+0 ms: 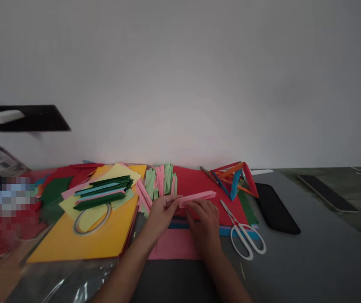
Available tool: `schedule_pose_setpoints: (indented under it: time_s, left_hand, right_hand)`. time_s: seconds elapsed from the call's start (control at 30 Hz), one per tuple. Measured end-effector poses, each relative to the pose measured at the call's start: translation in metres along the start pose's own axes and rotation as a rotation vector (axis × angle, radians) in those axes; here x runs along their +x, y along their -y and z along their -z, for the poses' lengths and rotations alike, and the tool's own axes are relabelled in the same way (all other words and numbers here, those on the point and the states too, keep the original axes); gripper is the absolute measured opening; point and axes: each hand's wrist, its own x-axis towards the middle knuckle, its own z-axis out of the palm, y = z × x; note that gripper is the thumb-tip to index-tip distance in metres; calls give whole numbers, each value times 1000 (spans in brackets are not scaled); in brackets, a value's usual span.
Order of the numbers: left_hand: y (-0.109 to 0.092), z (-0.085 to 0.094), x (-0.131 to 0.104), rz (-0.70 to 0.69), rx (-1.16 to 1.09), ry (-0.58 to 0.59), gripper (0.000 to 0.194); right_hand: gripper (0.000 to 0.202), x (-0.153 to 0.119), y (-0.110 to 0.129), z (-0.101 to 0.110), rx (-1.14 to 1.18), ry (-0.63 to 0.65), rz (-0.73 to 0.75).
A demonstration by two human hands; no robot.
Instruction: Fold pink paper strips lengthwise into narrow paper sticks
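Note:
A folded strip of pink paper (201, 196) is held between both hands above the table. My left hand (164, 210) pinches its left end between thumb and fingers. Along its lower edge, my right hand (206, 216) grips it with bent fingers, partly hidden from view. Beneath the hands lie a pink sheet (174, 246) and a red sheet (193, 181). Just behind them are folded light green strips (168, 179) and more pink strips (144, 194). White-handled scissors (242, 231) rest to the right, blades pointing away from me.
On the left, yellow paper (104, 242) carries a tape roll (92, 219) and dark green strips (101, 202). A coloured paper frame (235, 181) stands at back right, near a black phone-like object (276, 208). Another dark phone-like slab (327, 193) lies farther right. Clear plastic (69, 282) is at front left.

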Motion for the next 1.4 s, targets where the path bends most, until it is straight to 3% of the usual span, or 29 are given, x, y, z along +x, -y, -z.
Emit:
schedule_pose_setpoints:
  time_s: [0.3,0.43,0.67,0.8,1.13,1.4]
  left_hand:
    - [1,0,-1,8,-4,0,30]
    - [0,0,-1,-11,39,-4,29]
    - [-6,-4,-3,-49,108,-3,28]
    - [-5,-5,-3,-64,94,29,28]
    - [-9,-10,-5,-19,110,-11,26]
    - [-5,-8,-3,-78,113,35,27]
  right_hand:
    - [16,-2,1,-1,-160,-29,119]
    - [14,-2,1,-3,-113,-48,42]
    - [14,0,-7,-8,213,-82,-245]
    - [15,1,-9,-8,293,-75,-335]
    - [20,3,-10,-7,338,-78,-381]
    - [19,2,-8,-5,324,-105,-373]
